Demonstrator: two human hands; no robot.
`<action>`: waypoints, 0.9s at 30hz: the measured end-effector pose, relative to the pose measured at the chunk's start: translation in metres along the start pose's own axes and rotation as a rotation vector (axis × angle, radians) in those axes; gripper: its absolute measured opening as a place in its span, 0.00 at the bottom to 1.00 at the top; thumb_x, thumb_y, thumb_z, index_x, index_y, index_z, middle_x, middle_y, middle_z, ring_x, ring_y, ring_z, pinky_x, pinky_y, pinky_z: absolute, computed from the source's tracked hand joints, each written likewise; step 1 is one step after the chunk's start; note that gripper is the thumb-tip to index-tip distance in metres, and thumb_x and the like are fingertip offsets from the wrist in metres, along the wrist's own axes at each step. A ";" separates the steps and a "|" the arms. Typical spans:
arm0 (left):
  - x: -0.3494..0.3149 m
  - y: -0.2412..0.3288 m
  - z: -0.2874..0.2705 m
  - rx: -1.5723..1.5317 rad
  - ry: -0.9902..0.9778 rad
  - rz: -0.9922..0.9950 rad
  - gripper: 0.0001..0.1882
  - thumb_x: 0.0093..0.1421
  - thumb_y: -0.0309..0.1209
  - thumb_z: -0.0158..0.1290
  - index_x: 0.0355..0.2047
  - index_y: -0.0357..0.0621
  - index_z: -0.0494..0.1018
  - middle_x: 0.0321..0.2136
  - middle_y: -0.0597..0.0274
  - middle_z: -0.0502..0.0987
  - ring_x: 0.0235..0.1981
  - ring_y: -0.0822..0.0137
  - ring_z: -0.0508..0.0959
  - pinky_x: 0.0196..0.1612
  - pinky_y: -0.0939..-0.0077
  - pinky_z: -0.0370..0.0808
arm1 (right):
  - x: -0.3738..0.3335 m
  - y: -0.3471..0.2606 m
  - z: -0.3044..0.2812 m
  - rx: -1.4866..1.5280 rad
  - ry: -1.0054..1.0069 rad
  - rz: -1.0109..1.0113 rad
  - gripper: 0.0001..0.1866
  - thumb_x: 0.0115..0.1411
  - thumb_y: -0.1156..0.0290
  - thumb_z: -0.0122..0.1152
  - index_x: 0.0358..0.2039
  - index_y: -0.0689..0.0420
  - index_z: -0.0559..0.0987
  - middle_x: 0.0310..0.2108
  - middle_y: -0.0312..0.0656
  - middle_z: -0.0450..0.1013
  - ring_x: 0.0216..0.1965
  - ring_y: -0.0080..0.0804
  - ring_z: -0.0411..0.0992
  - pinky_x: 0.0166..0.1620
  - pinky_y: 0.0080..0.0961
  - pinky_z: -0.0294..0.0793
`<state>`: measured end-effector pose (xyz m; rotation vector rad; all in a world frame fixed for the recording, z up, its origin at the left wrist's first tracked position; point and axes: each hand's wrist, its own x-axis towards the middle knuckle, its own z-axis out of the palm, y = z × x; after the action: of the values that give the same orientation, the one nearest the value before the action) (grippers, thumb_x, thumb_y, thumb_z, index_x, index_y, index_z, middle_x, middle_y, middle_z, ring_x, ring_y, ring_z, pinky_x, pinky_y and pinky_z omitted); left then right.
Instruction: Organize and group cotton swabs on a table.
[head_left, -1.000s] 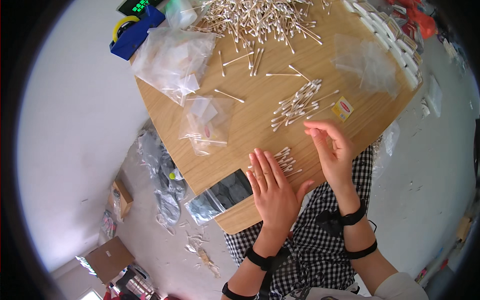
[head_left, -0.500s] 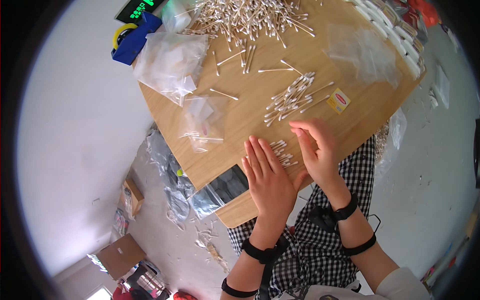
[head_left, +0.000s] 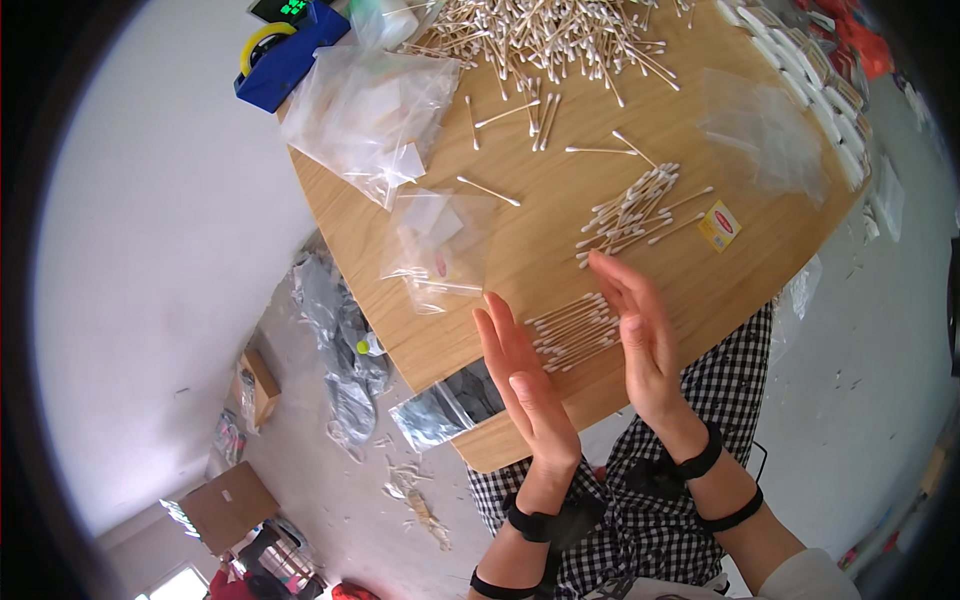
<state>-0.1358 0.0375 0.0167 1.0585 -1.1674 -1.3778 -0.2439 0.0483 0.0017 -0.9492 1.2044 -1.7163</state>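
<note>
Small cotton swab bundle [head_left: 572,332]: it lies flat on the wooden table [head_left: 520,240], directly between the two hands, near the table edge closest to the person. The swabs lie side by side, all in one direction, probably because the palms press them into line from both sides.
Left hand [head_left: 525,385]: fully open, fingers straight and together, palm turned toward the bundle. It grips nothing and stands on edge like a wall, just beside the swab tips.
Right hand [head_left: 635,325]: open and flat in the same way, empty, facing the left palm from the other side.
Second swab group [head_left: 632,208]: just beyond the right hand's fingertips, less tidy.
Small clear bags [head_left: 432,245]: beyond the left hand, within reach.
Big loose swab pile [head_left: 540,35]: well beyond both hands, at the far side.
Small red and yellow label [head_left: 719,226]: beyond the right hand, to its right.
</note>
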 end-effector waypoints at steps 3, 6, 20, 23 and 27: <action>0.005 -0.004 0.003 -0.044 0.062 0.009 0.44 0.69 0.57 0.32 0.70 0.37 0.31 0.71 0.48 0.36 0.72 0.52 0.37 0.71 0.55 0.36 | 0.004 -0.002 -0.007 -0.059 0.018 0.014 0.30 0.72 0.55 0.38 0.63 0.68 0.60 0.63 0.52 0.59 0.66 0.40 0.56 0.68 0.35 0.51; 0.004 -0.004 0.009 -0.071 0.061 0.003 0.45 0.68 0.59 0.33 0.70 0.38 0.33 0.71 0.48 0.36 0.72 0.52 0.37 0.71 0.55 0.35 | 0.004 0.000 -0.001 -0.084 -0.064 0.021 0.32 0.72 0.53 0.37 0.63 0.68 0.58 0.64 0.53 0.58 0.67 0.40 0.55 0.68 0.36 0.50; 0.003 -0.004 0.009 -0.184 0.081 -0.027 0.43 0.67 0.61 0.33 0.70 0.43 0.42 0.71 0.50 0.44 0.72 0.57 0.41 0.72 0.62 0.36 | -0.002 -0.005 -0.005 0.042 -0.072 0.128 0.37 0.70 0.44 0.33 0.64 0.67 0.58 0.65 0.53 0.57 0.69 0.41 0.52 0.70 0.37 0.46; 0.001 0.003 -0.002 -0.127 0.182 0.049 0.41 0.68 0.58 0.34 0.70 0.41 0.42 0.71 0.48 0.43 0.72 0.55 0.43 0.71 0.59 0.37 | -0.003 -0.009 -0.015 0.050 0.012 0.063 0.39 0.69 0.42 0.32 0.64 0.67 0.58 0.65 0.53 0.57 0.69 0.41 0.51 0.70 0.38 0.44; -0.005 0.007 -0.018 0.644 -0.068 0.213 0.49 0.65 0.60 0.40 0.68 0.29 0.41 0.70 0.40 0.43 0.72 0.47 0.40 0.70 0.52 0.38 | 0.001 -0.016 -0.036 -0.126 0.034 -0.005 0.40 0.69 0.41 0.32 0.63 0.69 0.59 0.65 0.53 0.57 0.68 0.42 0.53 0.70 0.39 0.46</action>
<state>-0.1167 0.0407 0.0206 1.2820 -1.7836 -0.8870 -0.2803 0.0636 0.0076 -1.0021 1.3462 -1.6827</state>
